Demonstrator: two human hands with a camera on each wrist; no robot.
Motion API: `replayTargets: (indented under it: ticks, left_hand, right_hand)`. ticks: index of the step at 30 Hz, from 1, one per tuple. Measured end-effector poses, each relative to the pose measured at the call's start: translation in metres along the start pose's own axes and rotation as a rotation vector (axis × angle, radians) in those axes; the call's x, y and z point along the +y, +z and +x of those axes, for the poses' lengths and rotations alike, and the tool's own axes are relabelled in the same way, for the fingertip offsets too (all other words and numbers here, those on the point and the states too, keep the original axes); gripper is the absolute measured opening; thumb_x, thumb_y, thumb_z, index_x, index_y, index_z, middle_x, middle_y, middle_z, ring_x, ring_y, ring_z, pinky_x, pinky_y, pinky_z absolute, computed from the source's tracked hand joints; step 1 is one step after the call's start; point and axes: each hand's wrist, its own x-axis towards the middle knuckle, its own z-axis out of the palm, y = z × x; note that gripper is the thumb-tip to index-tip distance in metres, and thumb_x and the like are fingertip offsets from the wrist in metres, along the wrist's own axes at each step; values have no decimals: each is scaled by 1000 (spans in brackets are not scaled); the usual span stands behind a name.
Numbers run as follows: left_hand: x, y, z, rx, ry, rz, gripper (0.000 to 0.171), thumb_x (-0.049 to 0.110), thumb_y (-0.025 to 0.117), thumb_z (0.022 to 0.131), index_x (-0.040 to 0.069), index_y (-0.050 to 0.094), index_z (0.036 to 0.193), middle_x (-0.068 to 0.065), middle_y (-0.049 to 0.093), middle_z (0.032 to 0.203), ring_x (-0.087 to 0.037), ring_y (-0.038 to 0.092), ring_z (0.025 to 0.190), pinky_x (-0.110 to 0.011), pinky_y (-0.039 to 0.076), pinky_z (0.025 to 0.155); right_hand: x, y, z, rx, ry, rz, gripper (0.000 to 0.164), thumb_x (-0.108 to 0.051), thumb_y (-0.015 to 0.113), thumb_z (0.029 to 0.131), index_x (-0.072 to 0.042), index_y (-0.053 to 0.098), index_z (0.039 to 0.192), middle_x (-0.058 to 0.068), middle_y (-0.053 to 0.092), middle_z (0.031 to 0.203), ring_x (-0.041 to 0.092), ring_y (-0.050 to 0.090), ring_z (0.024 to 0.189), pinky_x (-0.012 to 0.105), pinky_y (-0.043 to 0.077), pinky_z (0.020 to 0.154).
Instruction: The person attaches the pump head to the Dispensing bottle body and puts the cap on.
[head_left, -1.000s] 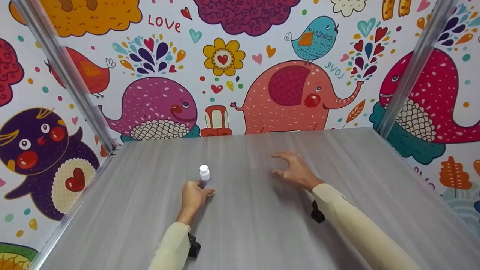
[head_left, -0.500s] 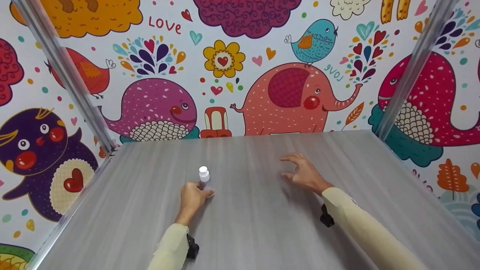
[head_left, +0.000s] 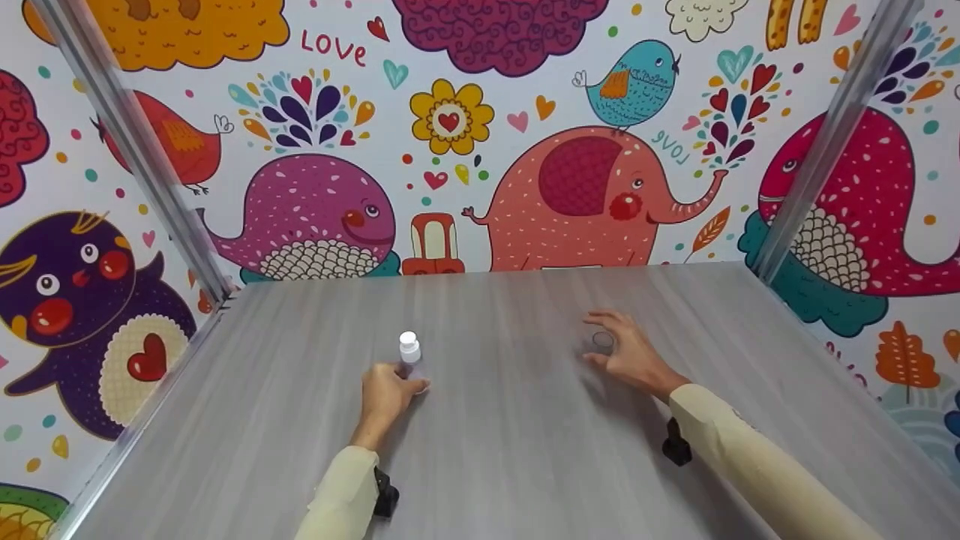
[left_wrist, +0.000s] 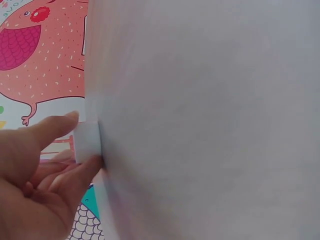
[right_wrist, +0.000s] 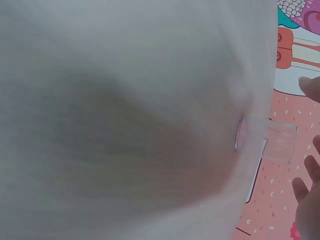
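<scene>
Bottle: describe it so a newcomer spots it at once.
In the head view, start at the grey table and go left of centre to the left hand. The bottle is in its grip, a round white top showing beyond it. That solid white sets it apart from the see-through cylinder by the right hand.

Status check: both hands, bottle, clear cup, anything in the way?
Left hand gripping bottle. Right hand beside clear cup, apparently not touching. Nothing seen in the way.
</scene>
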Motion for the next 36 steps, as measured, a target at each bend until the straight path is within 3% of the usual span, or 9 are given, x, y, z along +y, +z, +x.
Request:
replayTargets:
  ticks: [10,19,29,36]
  left_hand:
    - [0,0,-1,-12,-7,-15,32,7,84,73,-12,74,97,-27,74,98,-22,62,78,-47,56,79]
    - [1,-1,-1,-10,-18,-9,31,7,84,73,-12,75,96,-27,74,98,-22,62,78,-47,56,79]
    - [1,-1,0,-5,-15,14,29,8,85,72,-10,76,92,-24,76,93,-20,56,72,-45,55,75]
    - [2,0,0,3,-10,45,29,10,85,72,-8,76,93,-22,76,93,-20,58,73,-46,55,77]
  right_hand:
    - [11,-1,-6,19,-12,49,60,-5,78,83,-5,56,139,18,48,149,40,41,140,63,33,112]
    - [11,5,-15,51,156,131,65,-11,75,88,-6,47,146,21,46,148,43,44,137,61,38,110]
    - [16,11,-17,110,281,207,64,-17,75,89,1,46,144,24,51,142,42,54,128,54,46,104]
    - [14,15,-17,101,363,239,66,-22,76,89,3,45,142,25,53,140,40,55,127,50,48,103]
